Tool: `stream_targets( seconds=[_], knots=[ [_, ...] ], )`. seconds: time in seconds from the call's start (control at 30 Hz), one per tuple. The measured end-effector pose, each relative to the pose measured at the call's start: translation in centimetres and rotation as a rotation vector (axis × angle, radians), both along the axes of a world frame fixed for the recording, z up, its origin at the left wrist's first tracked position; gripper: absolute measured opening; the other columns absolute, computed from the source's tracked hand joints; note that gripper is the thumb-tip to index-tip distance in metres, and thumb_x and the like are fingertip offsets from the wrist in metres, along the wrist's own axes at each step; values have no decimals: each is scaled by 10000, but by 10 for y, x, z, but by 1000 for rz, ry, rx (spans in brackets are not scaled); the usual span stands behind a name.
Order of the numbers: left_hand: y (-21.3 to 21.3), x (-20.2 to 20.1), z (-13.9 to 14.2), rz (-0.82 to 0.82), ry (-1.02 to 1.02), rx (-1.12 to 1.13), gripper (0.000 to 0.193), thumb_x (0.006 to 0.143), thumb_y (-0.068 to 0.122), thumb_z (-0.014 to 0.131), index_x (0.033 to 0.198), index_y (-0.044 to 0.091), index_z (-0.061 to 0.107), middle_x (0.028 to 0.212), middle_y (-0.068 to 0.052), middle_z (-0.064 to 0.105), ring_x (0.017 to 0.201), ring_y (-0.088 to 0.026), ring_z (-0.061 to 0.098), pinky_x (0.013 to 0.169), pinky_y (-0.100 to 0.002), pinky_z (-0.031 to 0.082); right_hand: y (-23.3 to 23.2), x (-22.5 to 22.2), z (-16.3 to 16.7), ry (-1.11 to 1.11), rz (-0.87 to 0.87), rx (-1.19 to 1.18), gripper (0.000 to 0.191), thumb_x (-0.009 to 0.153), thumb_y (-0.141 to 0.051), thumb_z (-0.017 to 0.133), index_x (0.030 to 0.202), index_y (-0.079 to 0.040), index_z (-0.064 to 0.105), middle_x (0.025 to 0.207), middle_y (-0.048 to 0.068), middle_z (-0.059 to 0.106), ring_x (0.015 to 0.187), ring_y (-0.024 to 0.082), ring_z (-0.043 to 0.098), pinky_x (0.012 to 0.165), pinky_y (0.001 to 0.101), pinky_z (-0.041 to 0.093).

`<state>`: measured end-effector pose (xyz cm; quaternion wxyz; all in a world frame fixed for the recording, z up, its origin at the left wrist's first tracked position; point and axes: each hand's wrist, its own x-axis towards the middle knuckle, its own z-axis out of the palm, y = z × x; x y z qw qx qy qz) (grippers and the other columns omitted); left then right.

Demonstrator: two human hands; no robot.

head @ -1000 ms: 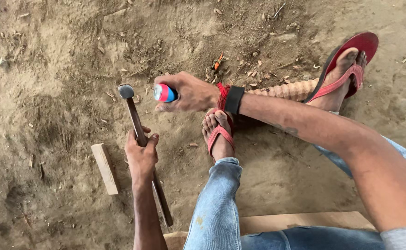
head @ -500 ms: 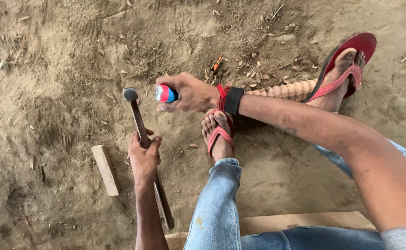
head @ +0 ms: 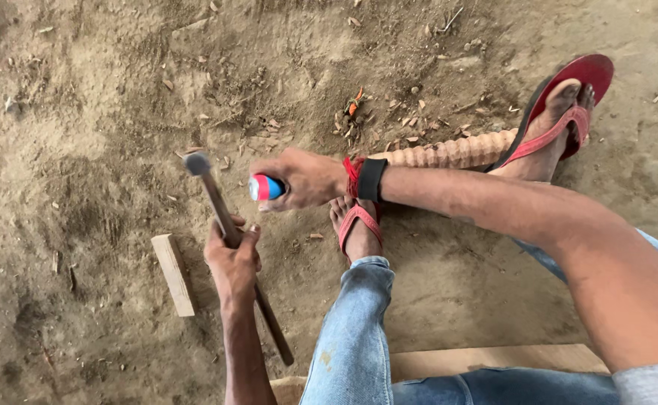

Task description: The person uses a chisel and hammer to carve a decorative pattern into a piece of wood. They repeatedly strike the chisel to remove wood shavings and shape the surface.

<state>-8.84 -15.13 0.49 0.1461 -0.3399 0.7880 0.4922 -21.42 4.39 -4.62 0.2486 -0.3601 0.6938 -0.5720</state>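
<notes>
tool [head: 266, 187]: shaft hidden in right hand [head: 306, 178] | plank [head: 486, 361]: cut by bottom edge

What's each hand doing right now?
Left hand: closed around the wooden handle of the metal-headed hammer.
Right hand: closed on the red-and-blue handle of a tool; its working end is hidden.

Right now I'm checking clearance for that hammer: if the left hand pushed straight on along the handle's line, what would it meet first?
Only bare sandy ground, it seems. The left hand points the hammer up-left, away from the right hand and its red-and-blue tool. Depth is unclear.
</notes>
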Motion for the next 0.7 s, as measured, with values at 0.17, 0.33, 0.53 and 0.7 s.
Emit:
stream_targets(
  seconds=[0.17,0.33,0.53,0.7],
  knots=[
    [-12,8,9,25,353,-6,88,1002,60,629,1041,77,552,820,-13,564,533,-102,510,432,-255,477,-5,-8,-8,108,-94,-28,319,908,-255,819,1058,-72,605,844,96,682,736,232,663,672,376,558],
    [-2,6,6,-391,61,-181,166,956,93,684,1026,74,535,768,-3,632,587,-79,588,535,-246,505,-8,-12,-9,-5,-55,9,327,858,-230,762,1098,-68,611,785,88,668,672,241,644,636,384,537],
    [-13,6,25,140,146,-9,127,1025,121,607,1075,65,505,793,-44,535,557,-166,490,500,-395,458,-8,-8,-6,68,-62,-30,297,898,-238,808,1011,-59,599,817,105,653,700,224,625,650,383,522],
    [-7,14,27,-307,-14,-212,139,972,121,639,1016,90,511,746,-19,567,581,-117,542,560,-331,535,4,-6,2,-61,-56,-60,303,836,-217,763,1054,-71,613,802,67,665,707,195,646,657,369,534]
  ],
)
